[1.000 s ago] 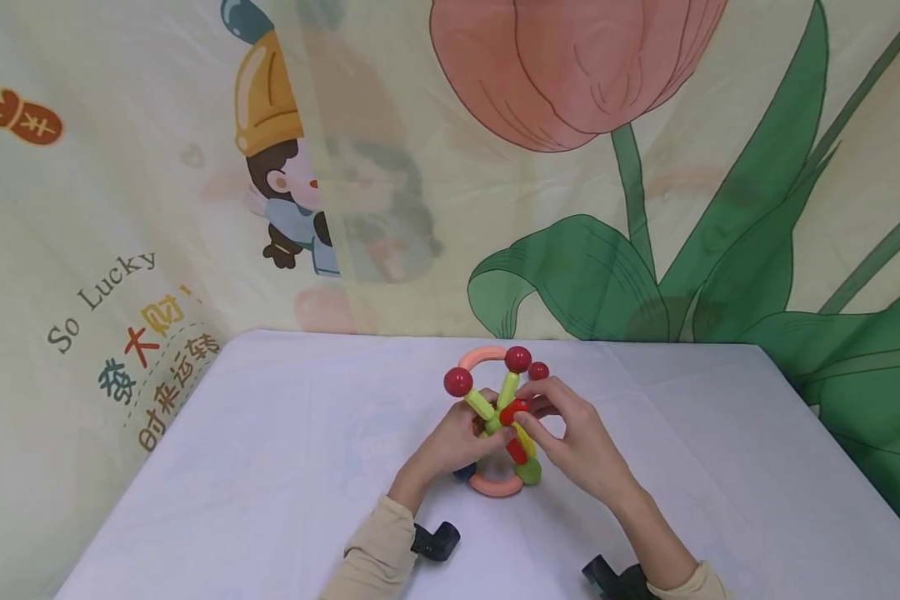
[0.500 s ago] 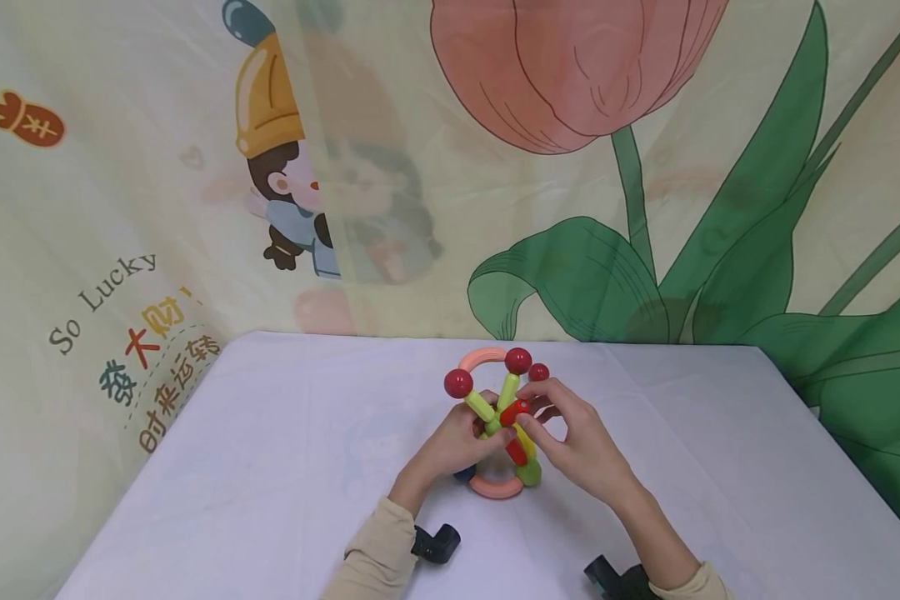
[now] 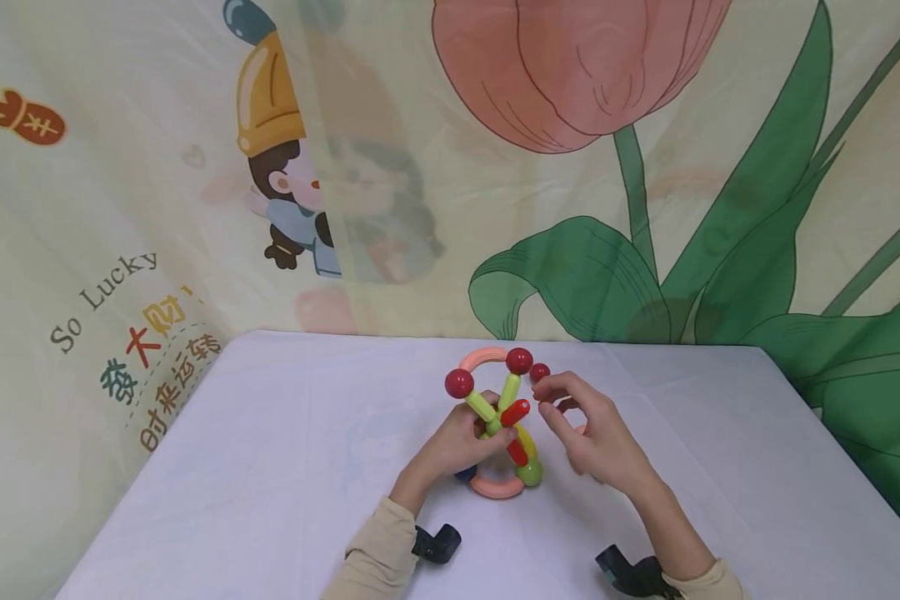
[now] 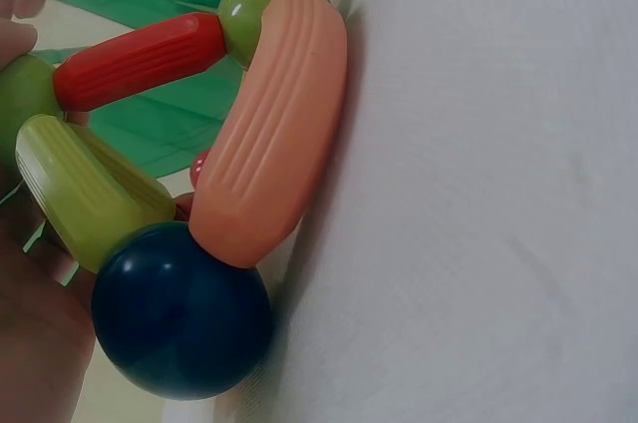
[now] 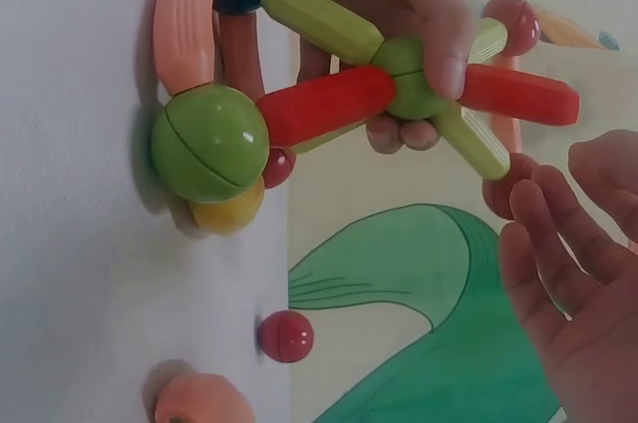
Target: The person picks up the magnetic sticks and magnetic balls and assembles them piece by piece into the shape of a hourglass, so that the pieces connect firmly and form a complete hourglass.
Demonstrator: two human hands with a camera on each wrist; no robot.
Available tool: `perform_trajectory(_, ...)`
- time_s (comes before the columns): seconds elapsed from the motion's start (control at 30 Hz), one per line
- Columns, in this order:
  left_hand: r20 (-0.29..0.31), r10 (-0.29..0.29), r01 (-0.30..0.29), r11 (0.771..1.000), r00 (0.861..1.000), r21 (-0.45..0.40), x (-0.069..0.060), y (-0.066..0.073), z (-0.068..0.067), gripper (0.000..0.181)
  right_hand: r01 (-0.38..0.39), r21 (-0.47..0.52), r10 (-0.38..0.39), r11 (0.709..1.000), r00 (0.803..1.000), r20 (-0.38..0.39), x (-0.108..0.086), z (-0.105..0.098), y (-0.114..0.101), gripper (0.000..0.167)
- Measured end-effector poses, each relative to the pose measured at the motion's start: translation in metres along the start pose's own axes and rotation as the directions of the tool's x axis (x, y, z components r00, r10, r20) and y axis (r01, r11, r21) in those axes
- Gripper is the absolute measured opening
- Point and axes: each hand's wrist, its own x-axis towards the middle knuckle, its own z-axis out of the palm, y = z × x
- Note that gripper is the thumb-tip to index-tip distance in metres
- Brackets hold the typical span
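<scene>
A ball-and-stick toy structure stands on the table, its base made of curved pink sticks, a blue ball, a green ball and a yellow ball. My left hand grips its middle green ball between thumb and fingers. From that ball a red stick juts out with a free end. Above, light green sticks carry red balls joined by a pink arc. Just right of the red stick, my right hand hovers with relaxed fingers, holding nothing.
Behind the structure a loose red ball lies on the white-covered table. A pink piece rests nearby, mostly hidden behind my right hand in the head view. A patterned curtain hangs at the table's far edge.
My right hand has let go of the upper red stick and moved a little to the right. The stick stays on the structure; my left hand keeps its grip.
</scene>
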Motion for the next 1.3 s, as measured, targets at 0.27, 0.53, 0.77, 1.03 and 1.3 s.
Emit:
perform_trajectory(0.27,-0.007,-0.014,0.014,1.000,1.000,-0.008,-0.001,0.000,-0.001,0.019,-0.067,-0.053,0.066,0.996,0.997,-0.029,0.003,-0.004,0.016,0.026)
perform_trajectory(0.53,-0.001,-0.048,0.048,0.999,0.999,-0.026,-0.002,-0.002,-0.001,0.021,-0.143,-0.060,0.141,0.988,0.989,-0.035,0.008,-0.002,0.030,0.023)
perform_trajectory(0.77,-0.005,-0.032,0.032,0.999,0.999,-0.017,0.000,-0.002,0.001,0.020,-0.220,-0.111,0.221,0.969,0.975,-0.005,0.012,0.006,0.042,0.027)
perform_trajectory(1.03,-0.002,-0.013,0.013,1.000,1.000,-0.022,0.001,-0.004,0.002,0.020,-0.216,-0.198,0.225,0.956,0.974,0.023,0.022,0.012,0.052,0.028)
perform_trajectory(1.3,0.002,-0.038,0.038,0.999,0.999,-0.014,0.000,-0.005,0.003,0.022,-0.205,-0.276,0.226,0.939,0.973,0.044,0.033,0.016,0.064,0.028)
